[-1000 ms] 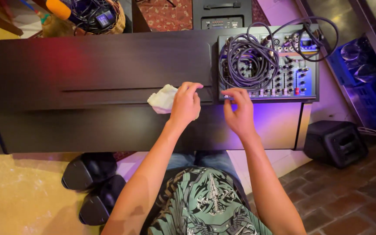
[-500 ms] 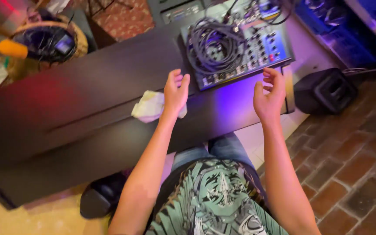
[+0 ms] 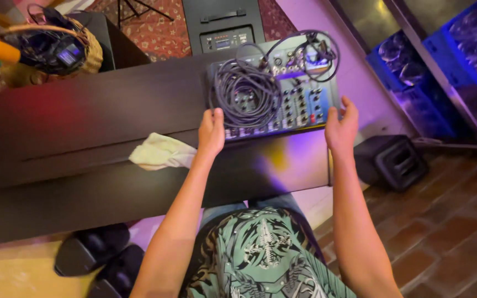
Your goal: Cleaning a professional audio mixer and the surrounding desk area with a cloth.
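Both hands, left (image 3: 212,132) and right (image 3: 342,128), flank the mixer (image 3: 274,94), grips spread; lifted, the loose cable coil (image 3: 245,94) at twelve o'clock could slide off.

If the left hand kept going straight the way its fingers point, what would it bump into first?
The left hand would most likely meet the near left corner of the grey audio mixer first, then the coiled grey cable lying on it. Its fingertips already look at the edge.

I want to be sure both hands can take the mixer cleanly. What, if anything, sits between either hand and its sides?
Nothing visible. The left hand is at the mixer's near left corner, the right hand at its right edge. The coiled cable lies on top; the cloth lies left, clear.
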